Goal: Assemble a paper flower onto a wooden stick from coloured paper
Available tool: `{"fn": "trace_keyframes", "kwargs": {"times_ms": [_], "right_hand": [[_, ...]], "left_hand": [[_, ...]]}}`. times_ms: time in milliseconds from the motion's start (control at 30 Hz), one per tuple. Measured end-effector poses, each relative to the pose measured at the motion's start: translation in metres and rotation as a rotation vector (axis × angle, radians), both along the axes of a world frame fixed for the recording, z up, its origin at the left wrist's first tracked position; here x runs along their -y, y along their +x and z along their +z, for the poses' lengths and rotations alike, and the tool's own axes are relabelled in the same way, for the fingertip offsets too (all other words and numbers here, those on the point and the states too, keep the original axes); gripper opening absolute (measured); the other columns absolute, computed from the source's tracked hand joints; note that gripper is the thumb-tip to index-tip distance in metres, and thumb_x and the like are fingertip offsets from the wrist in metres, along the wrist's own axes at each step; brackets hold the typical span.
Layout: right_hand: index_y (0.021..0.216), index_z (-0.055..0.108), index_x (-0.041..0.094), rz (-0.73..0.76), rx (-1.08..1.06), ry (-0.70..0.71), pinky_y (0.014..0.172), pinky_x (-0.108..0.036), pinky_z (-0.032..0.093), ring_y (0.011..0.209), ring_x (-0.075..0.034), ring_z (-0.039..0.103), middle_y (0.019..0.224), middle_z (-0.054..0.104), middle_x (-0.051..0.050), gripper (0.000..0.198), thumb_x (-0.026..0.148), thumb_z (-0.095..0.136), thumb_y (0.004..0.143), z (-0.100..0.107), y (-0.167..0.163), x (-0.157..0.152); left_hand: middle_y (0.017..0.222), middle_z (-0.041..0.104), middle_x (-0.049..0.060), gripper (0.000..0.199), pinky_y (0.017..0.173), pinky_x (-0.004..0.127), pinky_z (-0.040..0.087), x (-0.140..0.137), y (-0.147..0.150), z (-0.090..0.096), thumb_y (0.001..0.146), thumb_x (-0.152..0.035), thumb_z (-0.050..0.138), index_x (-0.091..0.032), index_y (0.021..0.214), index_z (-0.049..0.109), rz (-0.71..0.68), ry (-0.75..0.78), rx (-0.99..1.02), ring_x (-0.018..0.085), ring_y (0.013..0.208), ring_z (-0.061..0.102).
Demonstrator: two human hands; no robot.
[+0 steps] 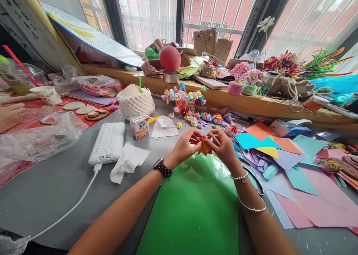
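Above the far end of a glossy green sheet point(195, 210), I hold a small orange folded-paper flower point(205, 149) with both hands. My left hand point(184, 146) pinches its left side with the fingertips. My right hand point(226, 149) grips the opposite side, and a short pale stick point(214, 138) lies between its fingers; what kind of tool it is cannot be made out. Just beyond the right hand sits a multicoloured folded-paper flower point(231, 130). The fingers partly cover the orange flower.
On the left lie a white power bank point(107, 143) with a cable, a crumpled tissue point(130, 159), a small carton point(140, 127) and a coconut point(136, 101) with a green straw. Coloured paper sheets point(316, 202) spread on the right. Another person's hand point(11, 117) rests at far left.
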State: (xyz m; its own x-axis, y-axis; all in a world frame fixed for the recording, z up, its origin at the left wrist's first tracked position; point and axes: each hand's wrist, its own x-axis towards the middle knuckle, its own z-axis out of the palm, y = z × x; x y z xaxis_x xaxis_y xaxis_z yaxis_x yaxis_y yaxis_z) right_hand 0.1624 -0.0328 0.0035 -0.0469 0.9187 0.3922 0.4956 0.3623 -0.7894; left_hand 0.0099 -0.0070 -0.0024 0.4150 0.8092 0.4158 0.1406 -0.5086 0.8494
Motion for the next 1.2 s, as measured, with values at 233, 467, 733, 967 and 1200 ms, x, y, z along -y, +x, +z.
{"fn": "trace_keyframes", "kwargs": {"times_ms": [233, 467, 733, 967, 1200], "right_hand": [[0.079, 0.046, 0.02, 0.032, 0.012, -0.025, 0.048, -0.022, 0.04, 0.053, -0.01, 0.049, 0.069, 0.055, 0.0, 0.018, 0.032, 0.056, 0.072, 0.001, 0.0, 0.001], [0.075, 0.047, 0.019, 0.031, 0.07, 0.029, 0.045, -0.019, 0.035, 0.05, -0.008, 0.043, 0.066, 0.049, 0.002, 0.016, 0.029, 0.058, 0.071, 0.005, 0.001, 0.001], [0.068, 0.049, 0.018, 0.07, 0.177, 0.095, 0.044, -0.02, 0.029, 0.048, -0.007, 0.035, 0.063, 0.045, 0.003, 0.015, 0.029, 0.058, 0.072, 0.011, 0.002, 0.003], [0.07, 0.051, 0.017, 0.05, 0.161, 0.065, 0.042, -0.02, 0.026, 0.046, -0.007, 0.033, 0.057, 0.044, 0.004, 0.016, 0.031, 0.059, 0.072, 0.011, 0.002, 0.004], [0.07, 0.053, 0.018, -0.007, 0.268, 0.254, 0.044, -0.021, 0.028, 0.046, -0.007, 0.036, 0.059, 0.048, 0.003, 0.01, 0.026, 0.056, 0.075, 0.008, 0.001, 0.004]], "left_hand": [[0.082, 0.054, 0.002, 0.014, 0.068, 0.022, 0.05, 0.001, 0.0, 0.003, 0.07, -0.014, 0.051, -0.015, 0.083, 0.047, 0.011, 0.026, -0.032, 0.01, 0.076, 0.055], [0.082, 0.054, 0.003, 0.014, 0.071, 0.024, 0.049, 0.002, 0.001, 0.002, 0.071, -0.017, 0.051, -0.014, 0.084, 0.047, -0.022, 0.025, -0.039, 0.011, 0.077, 0.055], [0.081, 0.053, 0.001, 0.014, 0.07, 0.024, 0.049, 0.001, 0.001, 0.002, 0.069, -0.015, 0.053, -0.015, 0.081, 0.046, -0.041, 0.036, -0.03, 0.01, 0.076, 0.054], [0.084, 0.055, 0.003, 0.015, 0.071, 0.025, 0.049, 0.0, -0.001, 0.003, 0.071, -0.021, 0.055, -0.014, 0.083, 0.049, -0.044, -0.014, -0.023, 0.012, 0.078, 0.056], [0.087, 0.059, 0.004, 0.015, 0.077, 0.026, 0.047, -0.005, -0.002, 0.0, 0.075, -0.024, 0.052, -0.015, 0.086, 0.053, -0.007, 0.048, -0.031, 0.013, 0.083, 0.057]]}}
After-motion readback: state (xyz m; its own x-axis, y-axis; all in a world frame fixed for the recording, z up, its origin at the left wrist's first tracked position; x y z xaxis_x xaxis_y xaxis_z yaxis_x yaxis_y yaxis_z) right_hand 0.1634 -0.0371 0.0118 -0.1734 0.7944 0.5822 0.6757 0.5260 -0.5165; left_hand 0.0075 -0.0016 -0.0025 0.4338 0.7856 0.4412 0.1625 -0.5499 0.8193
